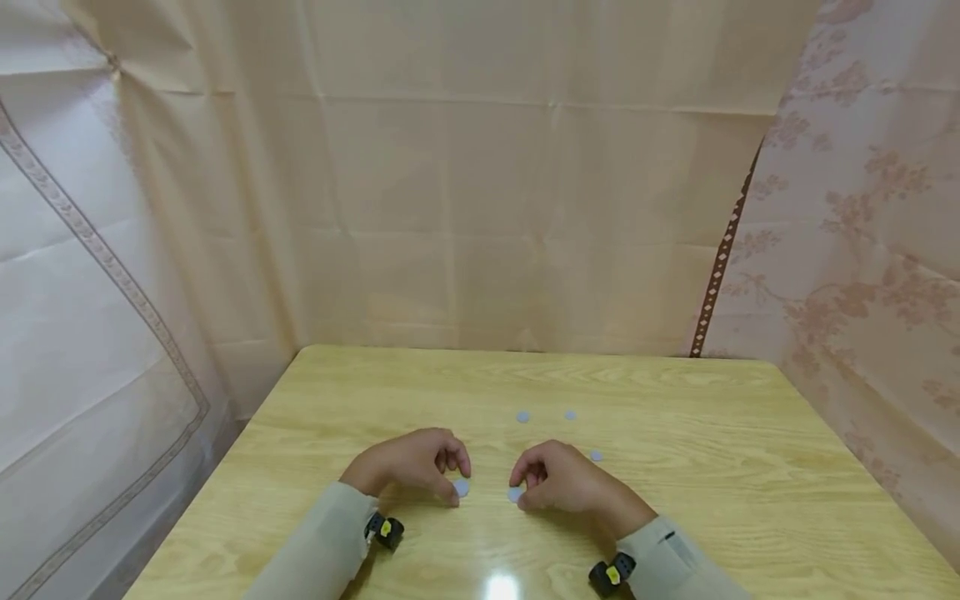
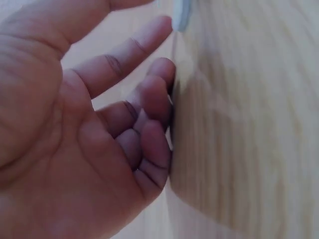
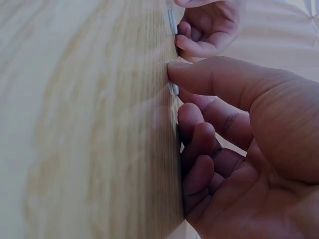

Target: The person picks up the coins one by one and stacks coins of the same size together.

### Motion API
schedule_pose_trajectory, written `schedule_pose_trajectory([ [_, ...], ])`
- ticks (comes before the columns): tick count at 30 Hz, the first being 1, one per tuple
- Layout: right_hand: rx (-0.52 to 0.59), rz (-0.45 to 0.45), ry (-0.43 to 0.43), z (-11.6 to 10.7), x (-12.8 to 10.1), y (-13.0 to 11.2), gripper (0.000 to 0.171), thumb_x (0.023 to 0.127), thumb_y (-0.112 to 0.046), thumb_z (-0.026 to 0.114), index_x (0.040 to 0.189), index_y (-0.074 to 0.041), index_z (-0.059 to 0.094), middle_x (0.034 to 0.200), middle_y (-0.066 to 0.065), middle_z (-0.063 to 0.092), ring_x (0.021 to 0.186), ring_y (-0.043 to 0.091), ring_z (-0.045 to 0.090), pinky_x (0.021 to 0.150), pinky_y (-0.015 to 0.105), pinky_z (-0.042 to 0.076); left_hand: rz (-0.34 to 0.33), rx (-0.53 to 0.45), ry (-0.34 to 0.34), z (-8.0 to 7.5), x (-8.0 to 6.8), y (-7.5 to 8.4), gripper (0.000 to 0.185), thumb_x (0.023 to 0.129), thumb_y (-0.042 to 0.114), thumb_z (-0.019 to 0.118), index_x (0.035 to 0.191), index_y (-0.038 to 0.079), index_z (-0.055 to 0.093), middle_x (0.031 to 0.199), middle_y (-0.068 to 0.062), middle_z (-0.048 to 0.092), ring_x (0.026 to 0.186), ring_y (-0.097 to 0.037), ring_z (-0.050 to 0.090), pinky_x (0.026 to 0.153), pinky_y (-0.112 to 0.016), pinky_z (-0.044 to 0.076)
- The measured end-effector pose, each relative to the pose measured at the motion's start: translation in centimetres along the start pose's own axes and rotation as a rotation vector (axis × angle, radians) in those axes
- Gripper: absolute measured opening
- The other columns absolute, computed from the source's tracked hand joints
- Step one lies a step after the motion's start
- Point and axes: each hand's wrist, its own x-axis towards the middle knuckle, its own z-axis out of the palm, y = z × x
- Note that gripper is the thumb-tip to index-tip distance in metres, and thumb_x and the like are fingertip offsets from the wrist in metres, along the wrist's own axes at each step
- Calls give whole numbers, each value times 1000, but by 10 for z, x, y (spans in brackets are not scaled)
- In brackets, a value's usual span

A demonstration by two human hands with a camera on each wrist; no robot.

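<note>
Your left hand (image 1: 411,461) pinches the left disc (image 1: 461,488) at its edges, thumb on the near side and index finger on the far side, the gap between them only as wide as the disc. The disc sits at your fingertips, to the right of your palm and low over the table (image 1: 675,392). The left wrist view cuts off your thumb, so you can't quite tell whether the disc lies flat or is raised slightly. Your other fingers curl in beside the tabletop.

Your right hand (image 1: 564,479) mirrors it, with the right disc (image 1: 514,494) held narrowly between thumb and index finger, to the left of your palm. In the right wrist view your thumb tip comes down at the table and the disc's thin edge shows just beside it. The two held discs are near each other but apart.

Beyond your right hand are two more, the far disc (image 1: 522,417) and, to its right, the small disc (image 1: 571,415). The side disc (image 1: 596,456) lies nearer, just past your right knuckles.
</note>
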Motion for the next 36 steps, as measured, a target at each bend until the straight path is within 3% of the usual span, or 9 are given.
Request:
schedule_pose_trajectory([
  [6, 4, 7, 3, 3, -1, 0, 16, 84, -8, 84, 97, -12, 75, 76, 3, 63, 63, 12, 52, 53, 22, 42, -15, 37, 61, 0, 9, 9, 20, 81, 16, 87, 94, 14, 73, 86, 1, 64, 77, -13, 55, 70, -29, 48],
  [15, -27, -11, 3, 3, 0, -1, 15, 85, -9, 83, 97, -13, 75, 75, 2, 64, 62, 10, 52, 54, 22, 43, -56, 154, 223, -6, 47, 29, 9, 89, 17, 79, 89, 17, 70, 80, 4, 67, 72, -12, 59, 69, -30, 51],
  [24, -48, -18, 3, 3, 2, -1, 15, 85, -10, 83, 98, -14, 75, 75, 1, 63, 61, 10, 51, 53, 22, 43, -108, 238, 271, -8, 76, 32, 13, 90, 24, 81, 92, 16, 71, 86, 6, 69, 78, -12, 61, 73, -31, 53],
  [31, -44, -1, 2, 2, 2, -1, 16, 85, -10, 83, 98, -13, 75, 76, 2, 63, 63, 11, 52, 54, 23, 43, -104, 322, 284, -7, 91, 32, 20, 89, 25, 83, 101, 12, 75, 98, 3, 73, 87, -12, 64, 82, -34, 56],
  [34, -41, 1, 1, 1, 1, 0, 16, 85, -10, 83, 98, -13, 75, 76, 2, 63, 64, 12, 52, 55, 23, 43, -103, 389, 277, -5, 98, 35, 19, 88, 27, 83, 98, 12, 75, 93, 5, 71, 83, -10, 62, 80, -32, 55],
  [36, -45, 0, 0, 0, 0, 0, 16, 85, -10, 83, 98, -13, 75, 76, 2, 63, 64, 11, 52, 55, 23, 44, -104, 424, 264, -3, 102, 38, 17, 88, 27, 83, 90, 13, 73, 82, 7, 66, 74, -9, 57, 72, -29, 52],
])
